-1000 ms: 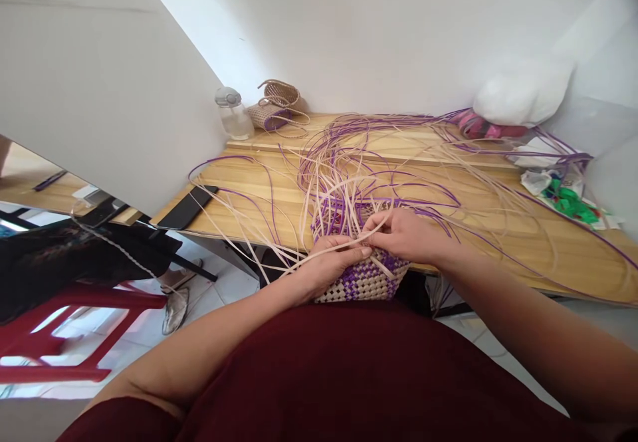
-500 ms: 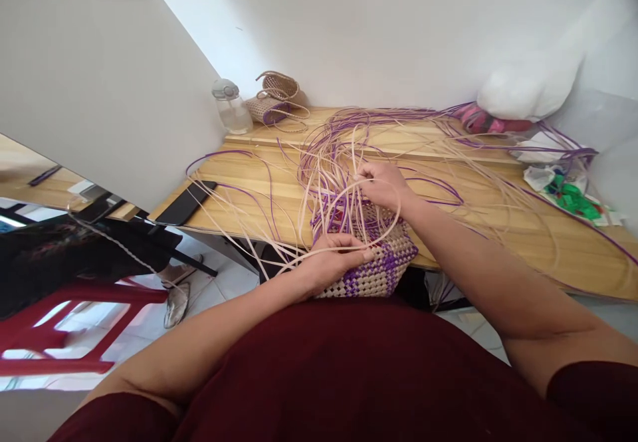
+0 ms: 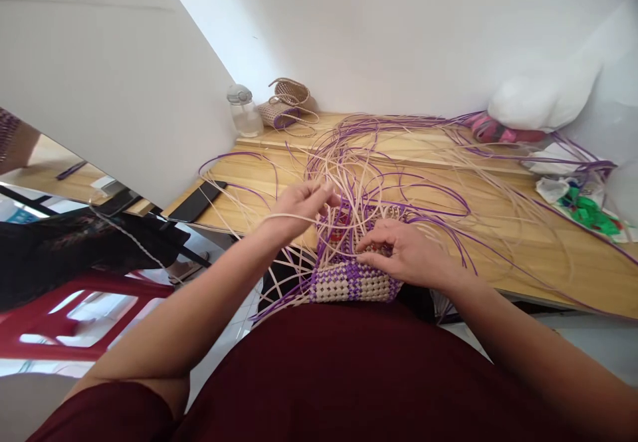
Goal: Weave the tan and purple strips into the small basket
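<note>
A partly woven basket (image 3: pixel 333 288) in beige and purple leans against my lap at the table's front edge, with long loose beige strands (image 3: pixel 356 163) and purple strands (image 3: pixel 443 193) fanning out of it. My left hand (image 3: pixel 299 211) is raised above the basket's left side, thumb and fingertips pinched together at a beige strand. Over the basket's right part, my right hand (image 3: pixel 406 250) has its fingers curled, the thumb and forefinger closing on a beige strand near the weave. Its palm hides some of the basket. A little red shows inside the weave.
The wooden table (image 3: pixel 294 156) bears a black flat case (image 3: pixel 197 201), a clear bottle (image 3: pixel 246 117) and a finished small basket (image 3: pixel 279 115). At right lie a white bag (image 3: pixel 541 100), a pink bundle (image 3: pixel 491 128) and green scraps (image 3: pixel 588 213). A red stool (image 3: pixel 84 322) stands at left.
My left hand has risen from the basket's front to above its left side. My right hand has come down and nearer to me onto the weave. The view has shifted slightly left.
</note>
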Action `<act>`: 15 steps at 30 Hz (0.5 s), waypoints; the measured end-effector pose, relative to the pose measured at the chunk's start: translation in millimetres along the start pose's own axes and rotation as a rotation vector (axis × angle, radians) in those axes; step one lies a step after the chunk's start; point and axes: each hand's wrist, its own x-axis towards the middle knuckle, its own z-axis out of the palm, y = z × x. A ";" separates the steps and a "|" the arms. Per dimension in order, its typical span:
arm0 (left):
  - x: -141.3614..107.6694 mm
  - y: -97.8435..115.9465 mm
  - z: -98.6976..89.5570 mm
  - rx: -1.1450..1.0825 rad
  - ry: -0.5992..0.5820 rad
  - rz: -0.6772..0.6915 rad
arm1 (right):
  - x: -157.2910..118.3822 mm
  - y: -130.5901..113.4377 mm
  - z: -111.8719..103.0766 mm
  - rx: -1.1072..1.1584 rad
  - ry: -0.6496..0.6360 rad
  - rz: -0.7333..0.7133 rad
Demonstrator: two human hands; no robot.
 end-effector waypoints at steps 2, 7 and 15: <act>13.5 23.1 -9.8 -0.026 -0.077 -0.014 | 6.5 -4.7 4.1 0.009 0.004 0.010; 36.7 58.0 -7.0 -0.212 -0.044 0.022 | 18.1 -14.8 10.3 0.002 -0.019 0.039; -3.4 -16.6 -3.0 0.009 -0.357 -0.213 | 17.7 6.6 5.8 0.972 0.232 0.412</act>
